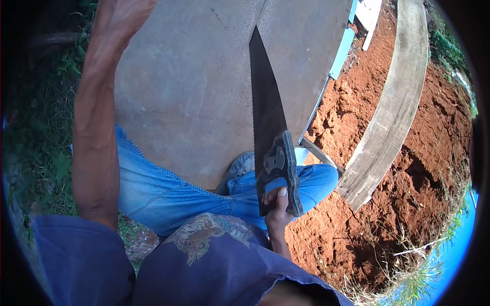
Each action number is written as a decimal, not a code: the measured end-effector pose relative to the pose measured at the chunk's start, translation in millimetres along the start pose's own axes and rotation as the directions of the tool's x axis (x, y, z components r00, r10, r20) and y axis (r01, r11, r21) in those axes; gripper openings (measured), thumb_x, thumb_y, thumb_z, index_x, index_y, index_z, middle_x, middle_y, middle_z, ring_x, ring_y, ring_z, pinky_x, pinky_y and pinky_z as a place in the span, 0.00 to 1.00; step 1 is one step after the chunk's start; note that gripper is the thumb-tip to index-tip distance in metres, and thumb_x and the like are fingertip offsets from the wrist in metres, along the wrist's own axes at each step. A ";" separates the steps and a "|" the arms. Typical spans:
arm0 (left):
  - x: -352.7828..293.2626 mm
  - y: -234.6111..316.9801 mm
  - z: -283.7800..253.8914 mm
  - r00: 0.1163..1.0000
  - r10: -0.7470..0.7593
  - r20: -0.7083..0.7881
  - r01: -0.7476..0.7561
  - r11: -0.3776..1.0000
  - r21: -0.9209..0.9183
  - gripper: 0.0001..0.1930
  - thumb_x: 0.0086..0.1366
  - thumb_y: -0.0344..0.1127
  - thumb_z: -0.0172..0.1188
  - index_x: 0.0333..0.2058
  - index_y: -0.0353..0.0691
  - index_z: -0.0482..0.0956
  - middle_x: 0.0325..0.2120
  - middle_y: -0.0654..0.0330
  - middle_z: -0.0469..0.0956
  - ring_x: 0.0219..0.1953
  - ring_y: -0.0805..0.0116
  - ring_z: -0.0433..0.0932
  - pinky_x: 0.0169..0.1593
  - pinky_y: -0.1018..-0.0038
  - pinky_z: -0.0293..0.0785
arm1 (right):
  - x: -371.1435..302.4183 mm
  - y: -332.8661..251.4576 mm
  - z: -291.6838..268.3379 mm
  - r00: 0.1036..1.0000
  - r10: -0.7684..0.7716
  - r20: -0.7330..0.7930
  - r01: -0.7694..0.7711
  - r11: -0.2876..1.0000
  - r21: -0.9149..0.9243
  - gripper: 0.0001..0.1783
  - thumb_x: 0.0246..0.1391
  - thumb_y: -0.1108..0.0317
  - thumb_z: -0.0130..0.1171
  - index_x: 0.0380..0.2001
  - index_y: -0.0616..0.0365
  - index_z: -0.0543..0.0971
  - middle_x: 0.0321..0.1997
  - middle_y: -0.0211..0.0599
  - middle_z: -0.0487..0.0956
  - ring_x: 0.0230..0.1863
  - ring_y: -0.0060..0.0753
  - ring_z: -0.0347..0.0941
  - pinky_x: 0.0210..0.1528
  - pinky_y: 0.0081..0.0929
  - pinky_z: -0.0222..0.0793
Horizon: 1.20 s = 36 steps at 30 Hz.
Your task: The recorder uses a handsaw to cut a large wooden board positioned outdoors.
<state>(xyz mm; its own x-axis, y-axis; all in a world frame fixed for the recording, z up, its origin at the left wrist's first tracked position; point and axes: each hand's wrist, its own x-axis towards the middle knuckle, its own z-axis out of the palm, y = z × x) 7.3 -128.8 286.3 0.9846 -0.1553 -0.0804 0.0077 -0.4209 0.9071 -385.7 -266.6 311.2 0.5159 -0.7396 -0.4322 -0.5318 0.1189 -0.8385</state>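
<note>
My right hand [278, 209] is closed around the dark handle of a handsaw [267, 97]. Its long, tapering blade points away from me, with the toothed edge on the left. At the blade's tip, a thin dark line runs onward to the far edge of the view across a large grey-brown board [178, 66]. Pale dust lies beside that line. My left arm stretches forward along the board's left side. Only the wrist and base of my left hand [125, 18] show at the top edge; its fingers are out of view.
My jeans-clad leg [168, 196] is bent at the board's near end. To the right, a long weathered plank [390, 112] lies on rough reddish soil [352, 97]. Light-blue strips [341, 53] line the board's right edge. Green plants [56, 137] grow on the left.
</note>
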 end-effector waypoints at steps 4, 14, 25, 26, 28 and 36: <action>19.5 -13.3 27.3 0.999 -0.035 0.029 0.031 0.992 0.125 0.23 0.68 0.38 0.56 0.57 0.28 0.72 0.46 0.45 0.82 0.47 0.62 0.81 0.52 0.68 0.74 | 242.8 37.3 133.4 0.975 -0.208 -0.083 0.207 0.978 -0.026 0.19 0.65 0.63 0.59 0.20 0.61 0.75 0.16 0.23 0.70 0.16 0.15 0.64 0.20 0.22 0.58; 15.2 -12.0 -11.1 0.997 -0.071 -0.044 0.071 0.997 -0.004 0.26 0.68 0.37 0.56 0.61 0.28 0.68 0.41 0.49 0.82 0.43 0.66 0.80 0.49 0.70 0.75 | -16.7 10.9 -16.0 0.998 0.058 -0.021 -0.059 0.998 -0.016 0.21 0.65 0.70 0.51 0.56 0.73 0.72 0.19 0.31 0.72 0.20 0.19 0.67 0.25 0.22 0.66; 40.9 -50.7 -2.3 1.000 0.005 -0.005 -0.004 0.993 0.117 0.25 0.68 0.37 0.56 0.60 0.28 0.69 0.45 0.45 0.82 0.47 0.60 0.82 0.51 0.68 0.75 | 166.6 25.5 104.3 0.998 -0.054 0.015 0.055 0.988 -0.145 0.17 0.63 0.65 0.59 0.21 0.61 0.76 0.14 0.24 0.71 0.15 0.15 0.65 0.19 0.21 0.59; 44.8 -45.2 -0.1 1.000 0.009 -0.008 -0.008 0.994 0.108 0.25 0.68 0.37 0.56 0.60 0.28 0.69 0.45 0.45 0.82 0.47 0.60 0.82 0.51 0.68 0.75 | 122.1 36.1 74.4 0.998 -0.060 -0.031 0.055 0.991 -0.125 0.12 0.64 0.66 0.58 0.29 0.65 0.78 0.15 0.26 0.72 0.16 0.15 0.66 0.19 0.21 0.60; 29.9 -21.9 -12.1 0.998 -0.044 -0.048 0.051 0.987 0.151 0.25 0.69 0.37 0.56 0.60 0.28 0.70 0.45 0.44 0.82 0.46 0.60 0.82 0.50 0.68 0.75 | 26.0 16.2 15.0 1.000 0.003 0.007 -0.003 0.999 -0.034 0.17 0.64 0.69 0.54 0.51 0.69 0.76 0.16 0.29 0.72 0.18 0.18 0.67 0.22 0.21 0.64; 7.7 11.9 28.0 0.997 0.067 0.048 -0.070 0.996 0.048 0.25 0.69 0.37 0.56 0.60 0.28 0.69 0.46 0.44 0.81 0.46 0.62 0.81 0.53 0.68 0.73 | 237.9 44.8 112.0 0.976 -0.196 -0.099 0.191 0.980 -0.059 0.19 0.65 0.64 0.55 0.19 0.60 0.74 0.13 0.28 0.71 0.15 0.19 0.66 0.20 0.23 0.60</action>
<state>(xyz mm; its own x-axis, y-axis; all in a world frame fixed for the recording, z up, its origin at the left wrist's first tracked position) 10.1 -160.1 284.8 0.9734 -0.2258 -0.0387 -0.0693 -0.4514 0.8896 -211.6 -363.0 133.6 0.5413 -0.8104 -0.2240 -0.4621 -0.0642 -0.8845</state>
